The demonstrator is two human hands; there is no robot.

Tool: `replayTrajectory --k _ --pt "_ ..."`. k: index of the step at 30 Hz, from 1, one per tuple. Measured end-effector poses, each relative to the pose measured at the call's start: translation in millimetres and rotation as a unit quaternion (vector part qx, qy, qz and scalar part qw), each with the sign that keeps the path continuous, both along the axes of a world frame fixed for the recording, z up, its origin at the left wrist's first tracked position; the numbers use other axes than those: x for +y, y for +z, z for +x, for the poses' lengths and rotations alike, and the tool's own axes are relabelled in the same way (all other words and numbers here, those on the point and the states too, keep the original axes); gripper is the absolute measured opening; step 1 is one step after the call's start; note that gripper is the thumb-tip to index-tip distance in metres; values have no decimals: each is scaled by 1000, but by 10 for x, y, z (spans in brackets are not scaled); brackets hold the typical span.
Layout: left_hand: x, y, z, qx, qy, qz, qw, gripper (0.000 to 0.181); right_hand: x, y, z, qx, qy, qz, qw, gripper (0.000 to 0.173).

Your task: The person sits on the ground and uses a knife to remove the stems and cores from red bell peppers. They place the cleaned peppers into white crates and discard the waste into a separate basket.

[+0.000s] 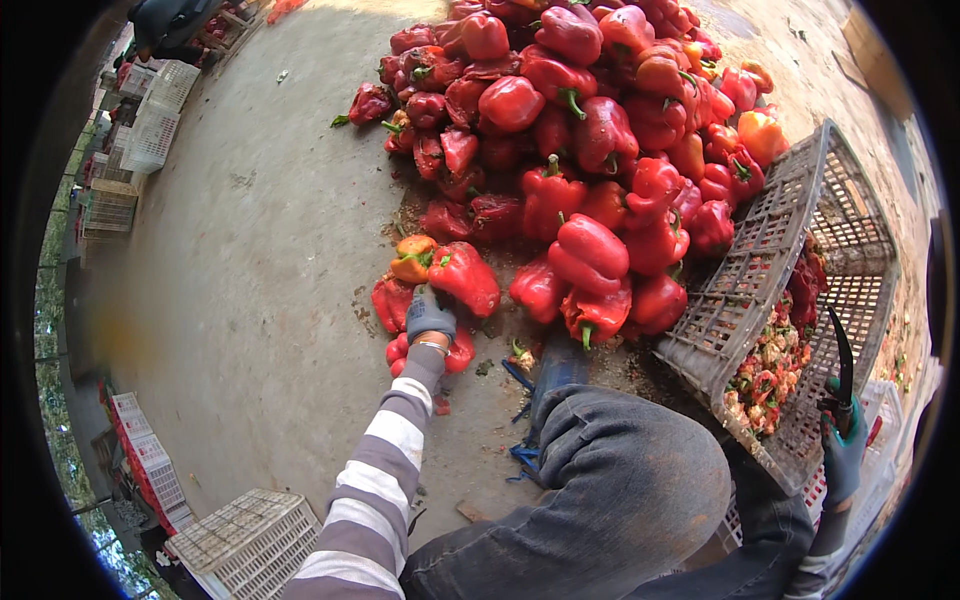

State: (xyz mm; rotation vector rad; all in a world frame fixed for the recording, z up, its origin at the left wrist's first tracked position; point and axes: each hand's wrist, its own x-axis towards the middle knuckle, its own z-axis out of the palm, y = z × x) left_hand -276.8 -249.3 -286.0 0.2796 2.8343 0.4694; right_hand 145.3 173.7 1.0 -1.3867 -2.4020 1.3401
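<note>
My left hand [430, 313], in a grey-blue coated glove, reaches into a small group of bell peppers on the concrete floor. Its fingers meet the lower left side of a red bell pepper [466, 280]; whether they grip it cannot be made out. Beside them lie an orange-and-green pepper [413, 259] and another red one [391, 303]. At the far right, my gloved right hand [843, 450] holds a knife with a curved dark blade [843, 352], its point up. That hand is next to a plastic crate [750, 255] containing pepper cores and red scraps [769, 375].
A large heap of red bell peppers [517, 105] rises in front of me. My bent knee [637, 472] is close below it. Upturned-looking pale crate [247, 532] stands lower left; stacked crates [154, 135] line the far left. A person [169, 30] is at top left.
</note>
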Motion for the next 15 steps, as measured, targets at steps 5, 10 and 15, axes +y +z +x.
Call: replayTrajectory --k 5,10,15 --pt "0 451 -251 -12 89 77 993 30 -15 40 -16 -27 12 23 999 55" --pt "-88 687 -573 47 -16 73 996 37 -5 27 -27 -36 9 23 999 60" --pt "222 813 -766 -150 -215 40 964 58 -42 15 -49 8 21 7 1000 54"
